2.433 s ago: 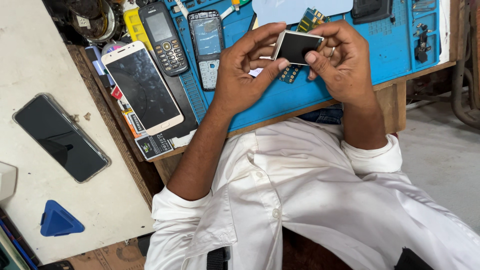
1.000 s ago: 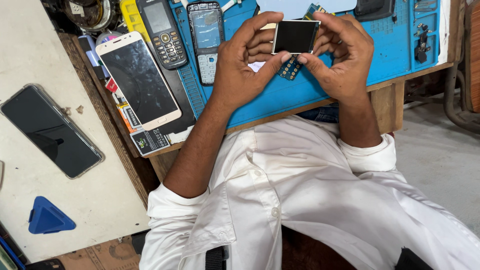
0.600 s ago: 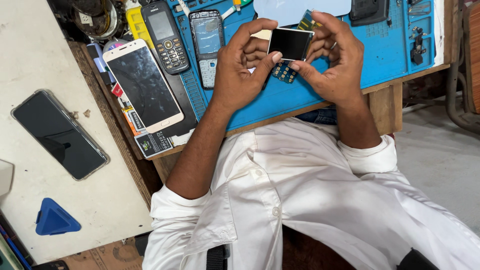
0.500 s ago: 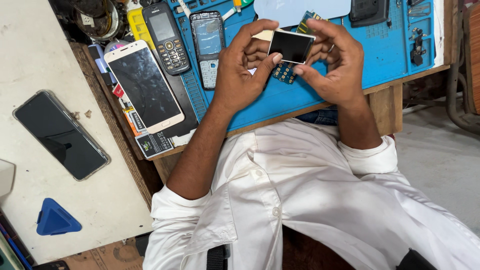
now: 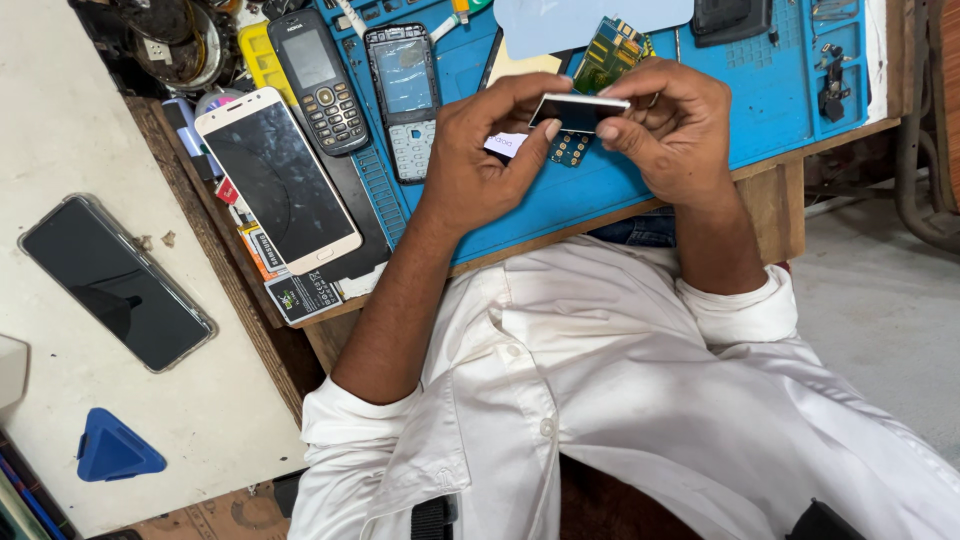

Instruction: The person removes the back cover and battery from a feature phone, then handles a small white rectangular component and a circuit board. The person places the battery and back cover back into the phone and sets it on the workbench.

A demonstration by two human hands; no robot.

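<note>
Both of my hands hold a small dark screen module (image 5: 578, 108) over the blue work mat (image 5: 770, 100). My left hand (image 5: 480, 165) pinches its left end with thumb and forefinger. My right hand (image 5: 675, 125) grips its right end. The module is tipped nearly edge-on, so I see mostly its thin white rim. Under it lie a small green circuit board (image 5: 608, 58) and a blue keypad piece (image 5: 570, 150).
On the mat's left lie a grey keypad phone frame (image 5: 405, 95) and a black keypad phone (image 5: 318, 80). A white smartphone (image 5: 278, 180) rests beside them. A black smartphone (image 5: 115, 282) and a blue triangular pick (image 5: 112, 448) lie on the white counter at left.
The screen module has tilted from facing me to nearly edge-on, and both hands have lowered a little toward the mat.
</note>
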